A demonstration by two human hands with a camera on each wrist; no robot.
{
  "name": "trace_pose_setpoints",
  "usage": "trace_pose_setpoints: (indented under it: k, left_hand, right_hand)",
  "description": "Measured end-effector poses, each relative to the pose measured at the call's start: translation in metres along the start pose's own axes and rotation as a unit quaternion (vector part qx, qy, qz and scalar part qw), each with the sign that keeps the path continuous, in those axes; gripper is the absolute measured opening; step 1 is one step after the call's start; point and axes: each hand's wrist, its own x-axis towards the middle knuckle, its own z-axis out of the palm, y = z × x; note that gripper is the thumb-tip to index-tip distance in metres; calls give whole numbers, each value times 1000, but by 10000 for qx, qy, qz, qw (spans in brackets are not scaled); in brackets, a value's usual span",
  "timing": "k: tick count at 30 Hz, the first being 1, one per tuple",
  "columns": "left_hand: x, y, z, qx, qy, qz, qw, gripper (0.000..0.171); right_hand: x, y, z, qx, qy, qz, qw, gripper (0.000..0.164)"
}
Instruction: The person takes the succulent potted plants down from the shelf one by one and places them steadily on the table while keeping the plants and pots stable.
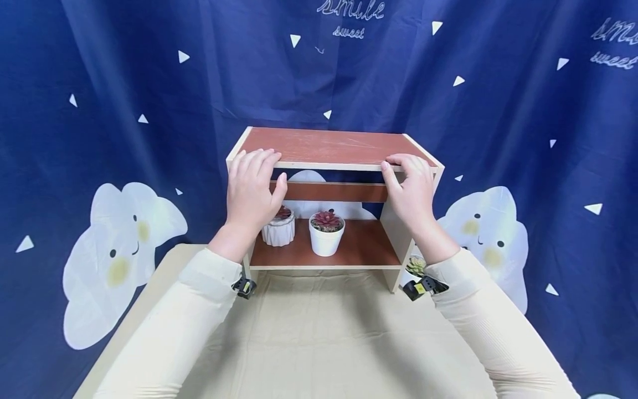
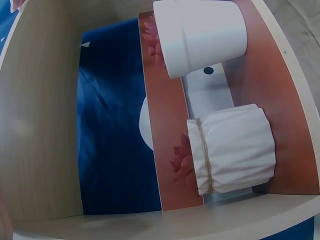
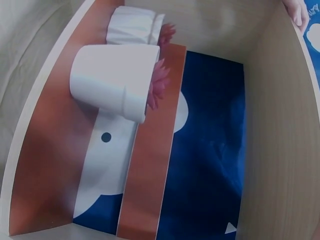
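A small wooden shelf unit [image 1: 329,145] with a reddish-brown top and pale edges stands on the cloth-covered table. My left hand [image 1: 251,188] rests on the front left of its top board, fingers lying over the edge and thumb hanging in front. On the front right, my right hand [image 1: 411,188] touches the same board, with fingers over the top and thumb by the front edge. Between the hands, on the lower shelf [image 1: 366,241], stands a smooth white pot [image 1: 326,241] with a red succulent [image 1: 327,220]. Left of it is a ribbed white pot [image 2: 235,150] tied with twine.
A potted green succulent [image 1: 416,265] stands beside the right side panel, partly hidden by my right wrist. Behind the unit hangs a blue curtain [image 1: 149,72] with clouds and white triangles. Beige cloth [image 1: 319,332] covers the table in front.
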Motion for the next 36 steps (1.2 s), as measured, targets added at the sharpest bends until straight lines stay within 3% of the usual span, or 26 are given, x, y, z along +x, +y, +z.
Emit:
trace_pose_setpoints:
  k: [24, 36]
  left_hand:
    - [2, 8, -12, -122, -23, -167, 9998, 51]
    - [2, 17, -16, -233, -191, -202, 9993, 50]
  right_hand:
    - [2, 1, 2, 24, 45, -124, 9999, 29]
    - [2, 3, 1, -27, 37, -74, 10000, 29]
